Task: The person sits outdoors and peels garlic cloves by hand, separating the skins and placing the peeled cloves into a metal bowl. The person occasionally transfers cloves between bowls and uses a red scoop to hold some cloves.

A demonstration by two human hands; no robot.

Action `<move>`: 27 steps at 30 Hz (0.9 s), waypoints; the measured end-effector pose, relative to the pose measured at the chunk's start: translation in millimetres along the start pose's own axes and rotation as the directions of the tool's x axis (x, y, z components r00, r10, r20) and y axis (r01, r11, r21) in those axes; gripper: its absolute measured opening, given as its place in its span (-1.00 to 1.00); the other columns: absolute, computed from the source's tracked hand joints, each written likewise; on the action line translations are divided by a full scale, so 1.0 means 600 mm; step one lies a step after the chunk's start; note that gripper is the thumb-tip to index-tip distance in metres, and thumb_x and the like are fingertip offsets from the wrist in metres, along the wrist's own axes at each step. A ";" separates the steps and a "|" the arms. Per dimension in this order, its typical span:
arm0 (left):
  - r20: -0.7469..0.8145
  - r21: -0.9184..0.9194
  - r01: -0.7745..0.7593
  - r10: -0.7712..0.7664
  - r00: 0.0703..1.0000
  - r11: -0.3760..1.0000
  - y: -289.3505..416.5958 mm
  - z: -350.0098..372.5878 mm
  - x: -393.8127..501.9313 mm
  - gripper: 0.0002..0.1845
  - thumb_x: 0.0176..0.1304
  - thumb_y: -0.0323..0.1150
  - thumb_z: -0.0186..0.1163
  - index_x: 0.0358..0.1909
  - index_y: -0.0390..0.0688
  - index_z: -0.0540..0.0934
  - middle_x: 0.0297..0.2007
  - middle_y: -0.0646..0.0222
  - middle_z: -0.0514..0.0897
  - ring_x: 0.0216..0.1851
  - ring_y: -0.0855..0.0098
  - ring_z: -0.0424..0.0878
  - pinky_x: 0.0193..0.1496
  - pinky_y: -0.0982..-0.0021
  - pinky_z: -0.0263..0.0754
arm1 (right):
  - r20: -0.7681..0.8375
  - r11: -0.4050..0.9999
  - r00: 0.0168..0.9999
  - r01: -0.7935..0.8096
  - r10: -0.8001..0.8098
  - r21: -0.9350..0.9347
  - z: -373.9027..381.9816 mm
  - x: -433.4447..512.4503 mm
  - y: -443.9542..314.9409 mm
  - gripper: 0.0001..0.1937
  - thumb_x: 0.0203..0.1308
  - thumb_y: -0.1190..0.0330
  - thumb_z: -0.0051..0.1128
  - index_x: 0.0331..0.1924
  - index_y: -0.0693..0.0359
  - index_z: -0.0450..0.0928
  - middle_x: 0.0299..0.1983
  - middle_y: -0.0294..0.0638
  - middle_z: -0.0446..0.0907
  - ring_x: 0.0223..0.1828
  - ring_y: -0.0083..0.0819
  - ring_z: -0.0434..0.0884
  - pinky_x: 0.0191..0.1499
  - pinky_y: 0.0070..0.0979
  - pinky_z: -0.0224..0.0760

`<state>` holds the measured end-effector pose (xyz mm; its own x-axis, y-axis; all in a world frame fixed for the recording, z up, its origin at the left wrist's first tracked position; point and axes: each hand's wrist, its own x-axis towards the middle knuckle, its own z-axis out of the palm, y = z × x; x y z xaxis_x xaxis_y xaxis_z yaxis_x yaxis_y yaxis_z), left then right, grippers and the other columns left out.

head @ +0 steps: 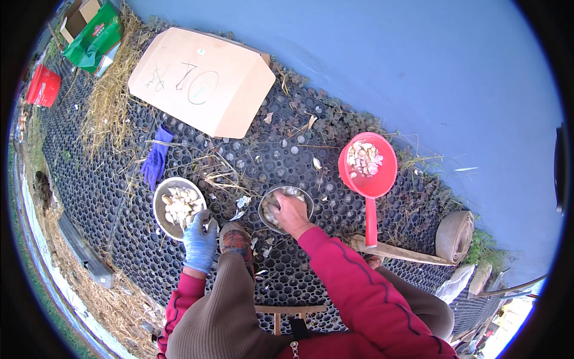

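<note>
My left hand, in a light blue glove, is at the lower right rim of a white-rimmed bowl that holds peeled garlic cloves. Its thumb and fingers look apart; whether a clove is between them is too small to tell. My bare right hand reaches down into a metal bowl of what look like unpeeled cloves, and its fingertips are hidden among them. To the right lies a red plastic ladle with garlic cloves and skins inside it.
A purple rubber glove and a cardboard box lie beyond the bowls on the black studded mat. A rolled strap stands at the right, beside a blue wall. A red bucket is at the far left.
</note>
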<state>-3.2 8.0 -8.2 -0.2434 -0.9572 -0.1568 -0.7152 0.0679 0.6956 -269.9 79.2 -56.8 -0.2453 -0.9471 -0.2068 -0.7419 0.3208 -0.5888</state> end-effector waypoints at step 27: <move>0.198 -0.190 0.030 0.008 0.980 0.981 0.028 0.023 -0.015 -0.72 0.29 -0.42 0.31 0.01 -0.25 0.65 -0.20 0.15 0.74 -0.23 0.27 0.72 -0.12 0.31 0.60 | -0.032 0.986 0.990 0.134 -0.138 -0.103 -0.031 -0.030 0.019 -0.83 0.25 0.27 0.21 -0.13 0.09 0.56 -0.17 -0.15 0.64 -0.36 -0.06 0.70 -0.31 -0.19 0.59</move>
<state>-22.3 21.4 -5.0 -0.3739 -0.8821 -0.2866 -0.5848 -0.0157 0.8110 -285.7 99.9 -45.3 -0.1603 -0.9822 -0.0983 -0.8287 0.1880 -0.5272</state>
